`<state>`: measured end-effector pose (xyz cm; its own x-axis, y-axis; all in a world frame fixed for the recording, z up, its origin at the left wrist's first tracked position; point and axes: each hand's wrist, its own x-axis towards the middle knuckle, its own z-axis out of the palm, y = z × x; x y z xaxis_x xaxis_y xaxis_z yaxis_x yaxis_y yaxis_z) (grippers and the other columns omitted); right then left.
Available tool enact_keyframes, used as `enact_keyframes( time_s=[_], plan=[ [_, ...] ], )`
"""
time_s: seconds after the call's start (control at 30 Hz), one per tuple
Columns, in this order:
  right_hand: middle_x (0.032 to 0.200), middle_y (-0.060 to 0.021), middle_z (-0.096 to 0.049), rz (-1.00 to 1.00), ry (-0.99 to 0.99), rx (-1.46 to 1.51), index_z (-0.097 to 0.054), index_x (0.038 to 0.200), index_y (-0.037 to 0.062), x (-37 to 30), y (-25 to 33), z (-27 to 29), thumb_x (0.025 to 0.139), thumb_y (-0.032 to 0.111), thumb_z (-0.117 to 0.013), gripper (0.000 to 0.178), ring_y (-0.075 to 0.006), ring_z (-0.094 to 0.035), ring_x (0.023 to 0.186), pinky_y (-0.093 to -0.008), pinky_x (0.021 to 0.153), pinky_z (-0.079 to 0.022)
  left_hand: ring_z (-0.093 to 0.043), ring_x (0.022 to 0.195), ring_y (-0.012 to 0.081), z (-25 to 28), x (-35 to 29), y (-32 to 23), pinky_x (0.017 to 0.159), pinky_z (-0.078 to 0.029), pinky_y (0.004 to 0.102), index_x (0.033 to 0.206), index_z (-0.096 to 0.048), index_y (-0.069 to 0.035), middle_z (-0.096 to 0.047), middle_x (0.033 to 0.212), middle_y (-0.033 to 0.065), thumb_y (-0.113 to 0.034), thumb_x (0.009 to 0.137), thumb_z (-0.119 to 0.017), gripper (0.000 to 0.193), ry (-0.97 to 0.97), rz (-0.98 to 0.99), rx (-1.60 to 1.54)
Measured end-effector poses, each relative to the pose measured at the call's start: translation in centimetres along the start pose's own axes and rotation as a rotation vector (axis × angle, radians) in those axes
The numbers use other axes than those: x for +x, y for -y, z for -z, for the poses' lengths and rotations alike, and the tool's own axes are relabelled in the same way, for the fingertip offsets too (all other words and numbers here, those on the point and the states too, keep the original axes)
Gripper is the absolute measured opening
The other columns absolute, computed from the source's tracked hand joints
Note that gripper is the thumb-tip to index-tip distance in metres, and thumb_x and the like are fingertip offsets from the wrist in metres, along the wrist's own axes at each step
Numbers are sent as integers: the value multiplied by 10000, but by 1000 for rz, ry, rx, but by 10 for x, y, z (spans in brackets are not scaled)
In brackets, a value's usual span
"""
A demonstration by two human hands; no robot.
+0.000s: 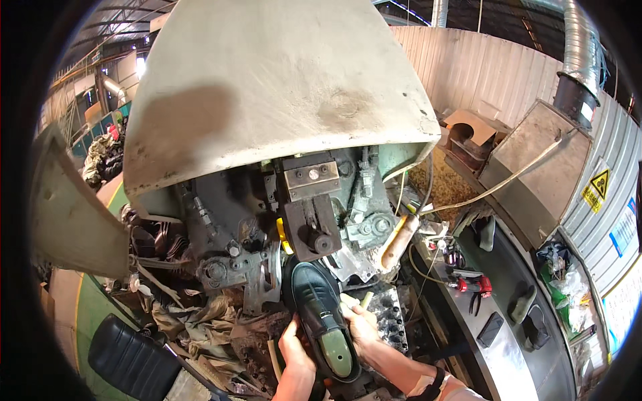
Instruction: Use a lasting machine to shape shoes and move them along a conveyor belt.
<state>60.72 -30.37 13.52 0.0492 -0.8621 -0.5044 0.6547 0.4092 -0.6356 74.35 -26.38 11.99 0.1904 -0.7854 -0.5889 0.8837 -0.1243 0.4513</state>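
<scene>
A black shoe (pixel 313 294) stands upright in front of the machine, toe pointing away from me and heel toward me. A green last (pixel 336 354) fills its opening. My left hand (pixel 294 354) holds the shoe's left side near the heel, fingers partly hidden by it. My right hand (pixel 363 327) grips the opposite side, with something pale at its fingertips; a pale strip (pixel 366 300) shows just beyond. The toe lies below the machine's dark metal block (pixel 312 227), between two metal side arms; I cannot tell whether it touches them.
A large pale hood (pixel 281 87) overhangs the machine. A wooden-handled tool (pixel 399 242) hangs at its right. A red tool (pixel 475 285) and a phone (pixel 490 329) lie on the metal ledge. Dark shoes (pixel 535 327) rest on the belt. A black seat (pixel 134 357) stands lower left.
</scene>
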Motion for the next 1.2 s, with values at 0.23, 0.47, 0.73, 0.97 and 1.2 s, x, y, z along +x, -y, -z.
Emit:
enact_keyframes(
  time_s=[0.23,0.47,0.73,0.97,1.2],
  plan=[
    [1151,-102,-691,-42,26,29,-556,1366,10,13,-6,11,960,48,-639,416,-177,-683,949,-321,841,-575,-690,872,256,1,6,10,821,-550,377,1077,-699,-44,-730,1030,107,-316,993,-545,324,-8,-58,-65],
    [1101,-95,-708,48,124,47,-586,1299,7,36,-18,19,938,51,-681,376,-171,-691,911,-319,807,-580,-583,658,137,4,28,22,618,-475,286,726,-546,-71,-617,746,30,-115,962,-637,257,-65,-369,-11],
    [1117,-108,-706,157,183,101,-544,1326,9,47,-23,17,949,56,-678,403,-181,-690,927,-329,809,-578,-559,632,108,13,45,30,600,-465,270,721,-533,-92,-591,709,-2,-138,995,-620,291,-38,-422,49],
    [1083,-96,-705,111,176,143,-575,1295,27,37,-19,12,934,73,-705,386,-161,-698,868,-303,752,-592,-611,688,134,2,31,22,623,-495,281,839,-604,-56,-630,783,20,-204,1010,-606,226,-24,-327,24],
    [1133,-163,-693,-48,278,-176,-372,1429,41,43,8,46,989,115,-637,519,-213,-711,905,-315,769,-605,-651,795,150,32,30,5,721,-533,298,1067,-668,12,-688,969,67,-234,998,-628,259,-34,-494,272]
  ],
)
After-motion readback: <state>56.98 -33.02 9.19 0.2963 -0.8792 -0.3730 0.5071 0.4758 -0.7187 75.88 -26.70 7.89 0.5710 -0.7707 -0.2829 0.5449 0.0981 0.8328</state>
